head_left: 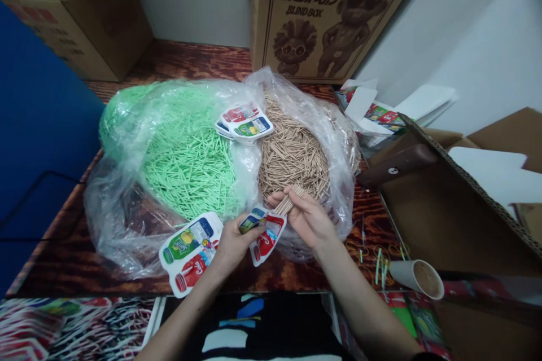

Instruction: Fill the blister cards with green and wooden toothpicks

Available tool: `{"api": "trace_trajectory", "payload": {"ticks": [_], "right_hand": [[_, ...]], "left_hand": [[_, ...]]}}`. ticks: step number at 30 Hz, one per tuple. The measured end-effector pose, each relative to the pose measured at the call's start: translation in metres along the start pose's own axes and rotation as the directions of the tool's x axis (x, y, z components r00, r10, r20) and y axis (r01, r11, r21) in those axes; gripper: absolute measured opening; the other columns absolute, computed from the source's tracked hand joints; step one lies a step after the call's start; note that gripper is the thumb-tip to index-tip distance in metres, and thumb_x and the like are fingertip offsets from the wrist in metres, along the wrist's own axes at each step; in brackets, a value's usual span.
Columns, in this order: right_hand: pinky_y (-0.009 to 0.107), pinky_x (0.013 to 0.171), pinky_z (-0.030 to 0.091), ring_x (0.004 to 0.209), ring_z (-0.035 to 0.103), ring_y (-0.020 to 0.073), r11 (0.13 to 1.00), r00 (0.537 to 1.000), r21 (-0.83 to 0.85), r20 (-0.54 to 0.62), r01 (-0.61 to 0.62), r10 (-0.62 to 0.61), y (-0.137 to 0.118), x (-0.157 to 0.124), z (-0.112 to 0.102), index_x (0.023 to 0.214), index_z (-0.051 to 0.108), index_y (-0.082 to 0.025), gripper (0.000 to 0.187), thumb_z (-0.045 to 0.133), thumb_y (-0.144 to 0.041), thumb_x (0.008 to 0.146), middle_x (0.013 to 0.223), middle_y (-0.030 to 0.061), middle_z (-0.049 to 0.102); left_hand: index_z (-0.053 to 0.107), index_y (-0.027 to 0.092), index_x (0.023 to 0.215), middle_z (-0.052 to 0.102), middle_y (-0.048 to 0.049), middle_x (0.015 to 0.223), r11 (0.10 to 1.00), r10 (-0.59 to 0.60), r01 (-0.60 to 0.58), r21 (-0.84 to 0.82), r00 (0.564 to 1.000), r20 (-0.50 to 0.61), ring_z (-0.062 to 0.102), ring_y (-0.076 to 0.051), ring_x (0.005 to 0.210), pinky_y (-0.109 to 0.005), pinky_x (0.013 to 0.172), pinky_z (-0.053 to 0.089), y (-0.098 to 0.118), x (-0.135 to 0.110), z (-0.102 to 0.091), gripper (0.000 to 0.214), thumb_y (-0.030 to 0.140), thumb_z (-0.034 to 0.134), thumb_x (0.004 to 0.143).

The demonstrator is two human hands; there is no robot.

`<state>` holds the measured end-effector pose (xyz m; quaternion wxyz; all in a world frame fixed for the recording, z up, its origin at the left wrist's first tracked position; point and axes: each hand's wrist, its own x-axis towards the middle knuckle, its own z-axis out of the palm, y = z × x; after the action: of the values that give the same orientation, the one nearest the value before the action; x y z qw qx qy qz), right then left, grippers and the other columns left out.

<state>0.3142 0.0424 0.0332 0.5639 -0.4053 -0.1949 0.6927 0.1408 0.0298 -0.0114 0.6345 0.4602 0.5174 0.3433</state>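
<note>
My left hand (234,242) is closed on a small printed plastic packet (266,237) with red and green bottle pictures. My right hand (307,215) pinches a small bundle of tan sticks (292,201) just above that packet's top. Both hands hover at the near edge of a clear plastic bag holding a heap of tan sticks (294,152). To its left, a second clear bag is full of green sticks (186,158). Another printed packet (190,251) lies by my left wrist. A few more packets (244,122) rest on top between the two heaps.
A dark wood-grain table (76,248) carries everything. An open cardboard box (449,203) stands at the right, a paper cup (417,278) lying near it. Loose rubber bands (372,251) lie beside the bag. A printed carton (322,11) stands behind; more cartons (80,17) at back left.
</note>
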Motion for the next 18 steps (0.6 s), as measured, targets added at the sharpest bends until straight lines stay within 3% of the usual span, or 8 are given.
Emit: {"api": "trace_trajectory", "payload": {"ticks": [3,5,7,9,11,13,15,18], "right_hand": [[0.036,0.088,0.049,0.089,0.066,0.0196,0.97,0.997,-0.229,0.023,0.08,-0.077,0.001,-0.006,0.004,0.082,0.064,-0.018,0.013,0.067,-0.03,0.078,0.089,0.0047,0.073],[0.034,0.088,0.048,0.092,0.064,0.019,0.923,0.994,-0.376,0.095,0.083,-0.05,-0.001,-0.01,0.008,0.084,0.065,-0.018,0.016,0.067,-0.033,0.079,0.097,0.0054,0.071],[0.035,0.09,0.047,0.098,0.062,0.0195,0.874,0.987,-0.477,0.161,0.094,-0.019,-0.005,-0.015,0.011,0.095,0.065,-0.02,0.022,0.065,-0.037,0.081,0.104,0.0053,0.068],[0.036,0.095,0.044,0.107,0.059,0.0197,0.822,0.98,-0.544,0.18,0.17,-0.084,-0.008,-0.019,0.012,0.108,0.061,-0.024,0.028,0.06,-0.039,0.085,0.111,0.0048,0.065],[0.037,0.101,0.039,0.115,0.054,0.0201,0.722,0.961,-0.634,0.192,0.277,-0.199,-0.009,-0.021,0.014,0.108,0.061,-0.025,0.024,0.055,-0.039,0.089,0.117,0.0051,0.062],[0.04,0.103,0.036,0.116,0.052,0.0215,0.569,0.936,-0.745,0.253,0.349,-0.243,-0.009,-0.023,0.015,0.097,0.066,-0.023,0.023,0.051,-0.04,0.091,0.117,0.0064,0.062],[0.042,0.102,0.038,0.112,0.054,0.0225,0.461,0.922,-0.798,0.339,0.388,-0.188,-0.014,-0.024,0.018,0.09,0.069,-0.022,0.027,0.049,-0.04,0.092,0.113,0.0072,0.063],[0.041,0.096,0.044,0.111,0.055,0.0227,0.453,0.892,-0.77,0.41,0.449,-0.188,-0.044,-0.025,0.023,0.104,0.067,-0.026,0.028,0.048,-0.042,0.093,0.115,0.0067,0.062]], "left_hand": [[0.069,0.014,0.079,0.063,0.0015,0.066,0.999,0.026,-0.025,0.043,0.999,-0.022,0.056,-0.015,0.064,-0.025,0.064,0.046,-0.003,0.0,0.0,0.022,0.033,0.07,0.068],[0.069,0.015,0.081,0.065,0.0014,0.069,0.997,0.053,-0.051,0.054,0.998,-0.044,0.057,-0.016,0.065,-0.025,0.064,0.046,-0.002,-0.001,0.001,0.022,0.033,0.07,0.068],[0.069,0.016,0.081,0.065,0.0016,0.07,0.996,0.08,-0.078,0.036,0.994,-0.072,0.057,-0.016,0.067,-0.024,0.065,0.046,0.0,-0.001,0.001,0.021,0.033,0.07,0.069],[0.069,0.016,0.08,0.065,0.0017,0.07,0.995,0.1,-0.1,0.005,0.991,-0.094,0.057,-0.015,0.067,-0.024,0.065,0.046,0.005,-0.002,0.001,0.019,0.033,0.069,0.071],[0.068,0.016,0.08,0.065,0.0015,0.071,0.993,0.116,-0.119,-0.023,0.988,-0.102,0.057,-0.014,0.067,-0.023,0.064,0.046,0.01,-0.004,-0.001,0.018,0.033,0.067,0.074],[0.068,0.016,0.08,0.065,0.0012,0.072,0.989,0.139,-0.143,-0.034,0.983,-0.118,0.057,-0.014,0.068,-0.023,0.065,0.046,0.014,-0.005,-0.002,0.018,0.033,0.066,0.076],[0.068,0.016,0.079,0.065,0.0008,0.071,0.986,0.158,-0.165,-0.032,0.976,-0.148,0.057,-0.015,0.069,-0.023,0.066,0.046,0.017,-0.007,-0.004,0.018,0.033,0.067,0.075],[0.068,0.015,0.077,0.065,0.0001,0.07,0.987,0.147,-0.157,-0.047,0.975,-0.169,0.058,-0.015,0.068,-0.023,0.064,0.047,0.02,-0.01,-0.012,0.018,0.033,0.07,0.073]]}}
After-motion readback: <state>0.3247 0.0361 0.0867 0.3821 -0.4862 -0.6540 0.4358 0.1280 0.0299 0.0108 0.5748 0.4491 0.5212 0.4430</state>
